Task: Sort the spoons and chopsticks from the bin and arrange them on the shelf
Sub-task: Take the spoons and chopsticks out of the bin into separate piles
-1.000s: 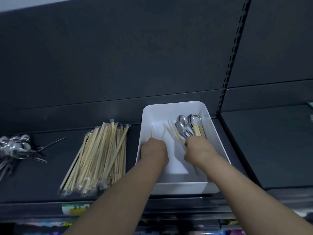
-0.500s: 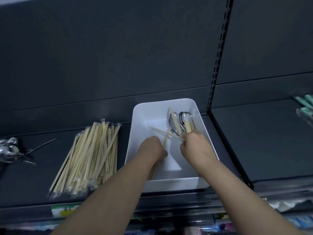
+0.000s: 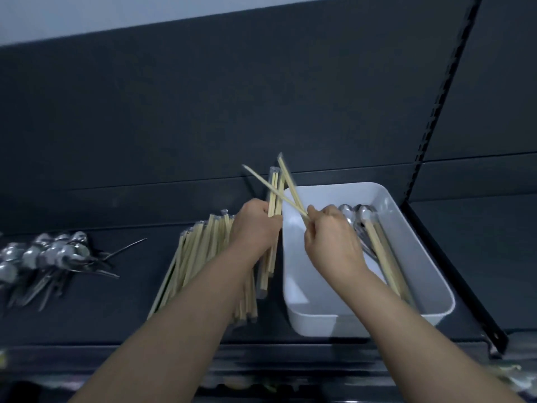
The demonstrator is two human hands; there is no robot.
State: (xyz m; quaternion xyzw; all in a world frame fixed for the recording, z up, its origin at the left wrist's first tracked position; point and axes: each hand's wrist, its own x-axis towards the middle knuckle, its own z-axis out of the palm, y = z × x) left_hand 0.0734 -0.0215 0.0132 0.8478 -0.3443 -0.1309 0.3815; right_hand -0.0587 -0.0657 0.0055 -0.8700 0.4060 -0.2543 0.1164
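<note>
At one bin point(image 3: 316, 324) — left hand point(image 3: 255, 225), one bundle point(image 3: 273, 205); right hand point(image 3: 331, 242), two chopsticks point(image 3: 257, 176)

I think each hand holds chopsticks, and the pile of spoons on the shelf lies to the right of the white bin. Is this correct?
No. The head view shows the pile of spoons on the shelf to the left of the white bin, beyond the chopstick pile. The left hand and the right hand do hold chopsticks.

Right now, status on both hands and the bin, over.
Left hand grips a chopstick bundle; right hand pinches two crossed chopsticks. Bin holds spoons and more chopsticks. Nothing blocking the chopstick pile.
</note>
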